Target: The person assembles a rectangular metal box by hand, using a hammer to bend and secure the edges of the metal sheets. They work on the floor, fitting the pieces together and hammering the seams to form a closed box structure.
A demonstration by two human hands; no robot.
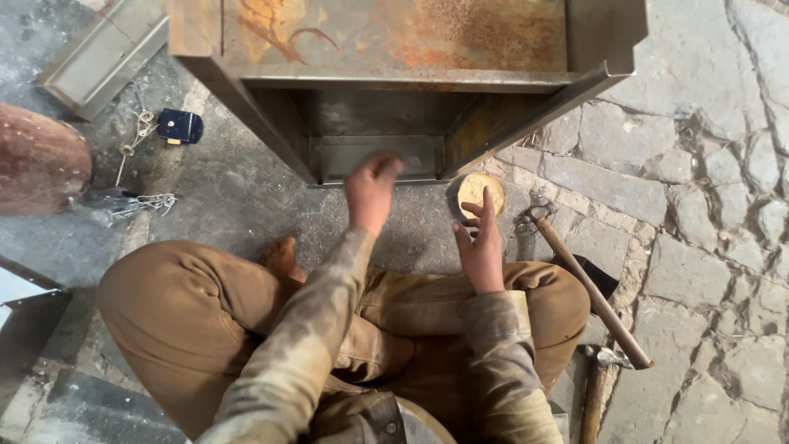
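- Stone paving (707, 164) to the right and grey concrete floor (230, 197) to the left form the ground where one person sits cross-legged in brown trousers.
- One left hand (371, 191) is stretched forward, blurred, fingers curled loosely downward at the open front of the metal box; whether it grips anything I cannot tell.
- One right hand (481, 247) sits beside the left and nearer the body, fingers spread open and pointing up, its fingertips touching the near rim of the tin and holding nothing closed.
- One small round tin (475, 191) of pale yellowish paste stands on the ground just beyond the right hand, close to the box's right front corner.
- One rusty sheet-metal box (411, 74) stands straight ahead of both hands, its open side facing the person.
- Two hammers lie right of the right hand: a long wooden-handled hammer (592, 296) running diagonally, and a second hammer (598, 386) nearer the knee.
- One dark blue padlock-like block (180, 126) with a key chain lies well to the left of the left hand.
- One metal channel piece (103, 53) lies farther off at the upper left.
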